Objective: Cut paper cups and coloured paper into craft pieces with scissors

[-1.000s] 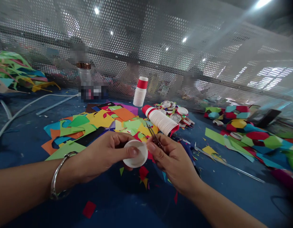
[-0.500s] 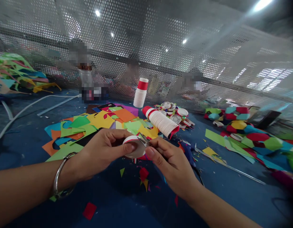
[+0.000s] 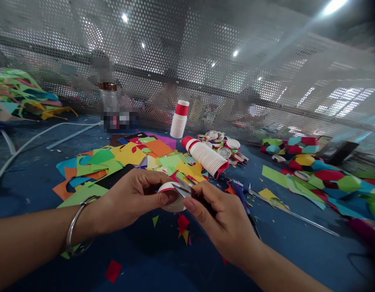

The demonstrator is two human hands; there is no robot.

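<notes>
Between thumb and fingers, my left hand point(image 3: 135, 194) pinches a cut-down paper cup point(image 3: 172, 202), white with a red band. My right hand point(image 3: 217, 219) is closed round a pair of scissors point(image 3: 183, 190). Their blades stand apart at the cup's rim; the handles are mostly hidden in my fingers. Beyond my hands spreads a pile of coloured paper point(image 3: 129, 154). A stack of paper cups point(image 3: 205, 156) lies on its side just behind the right hand. Small paper scraps point(image 3: 183, 223) lie on the blue table point(image 3: 151, 259) below.
Another cup stack point(image 3: 179, 119) stands upright at the back, by a heap of cut cup bottoms point(image 3: 223, 144). A blue glue gun point(image 3: 240, 194) and a clear stick point(image 3: 303, 221) lie right. Paper balls point(image 3: 330, 178) sit farther right. A white cable point(image 3: 32, 142) crosses the left.
The scissor blades have opened wider at the cup's rim. The cup has tilted and dropped slightly in my left hand, and my right hand has shifted a little lower.
</notes>
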